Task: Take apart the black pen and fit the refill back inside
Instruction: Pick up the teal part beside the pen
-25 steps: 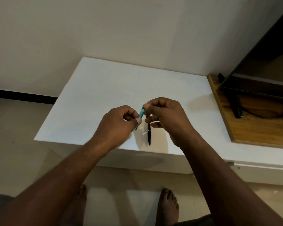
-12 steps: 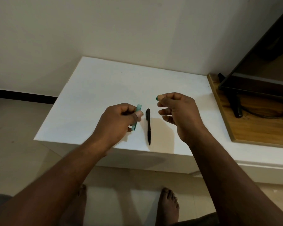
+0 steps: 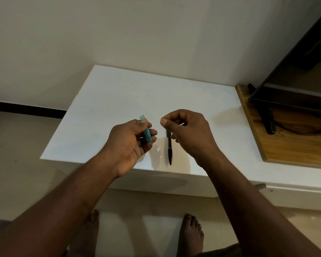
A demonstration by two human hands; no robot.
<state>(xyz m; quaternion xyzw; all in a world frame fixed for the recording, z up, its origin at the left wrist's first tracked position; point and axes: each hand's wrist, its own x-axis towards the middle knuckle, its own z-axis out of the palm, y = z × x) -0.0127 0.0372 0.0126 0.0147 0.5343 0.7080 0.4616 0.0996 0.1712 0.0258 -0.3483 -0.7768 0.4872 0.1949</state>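
Left hand (image 3: 130,141) first: its grip is closed round a teal tube (image 3: 146,131), fingers curled about the lower part, thumb on the side, the pale top end poking up clear of the knuckles

Right hand (image 3: 189,132) hovers just beside it, fingers curled in, thumb pressed to forefinger in a tight pinch; whether anything small sits in that pinch, I cannot tell from here

And the black pen (image 3: 170,149)? Flat on the bench (image 3: 137,93), between the two hands and below them, partly tucked under the right hand's fingers, its tip pointing at the near edge. Neither hand touches it

So by my reading the job itself has not begun: the pen looks whole, barrel joined, no refill in sight. Everything is left to do: pick it up, open it, draw the refill, slide it back, close up. Both hands look busy with that teal piece, so they would need freeing first

Wider now: the bench is plain white, set against a pale wall (image 3: 119,34). To its right a wooden board (image 3: 285,145) carries a black stand leg (image 3: 269,119) and a dark cable (image 3: 304,131). Below, a beige tiled floor (image 3: 26,145) and bare feet (image 3: 192,234)
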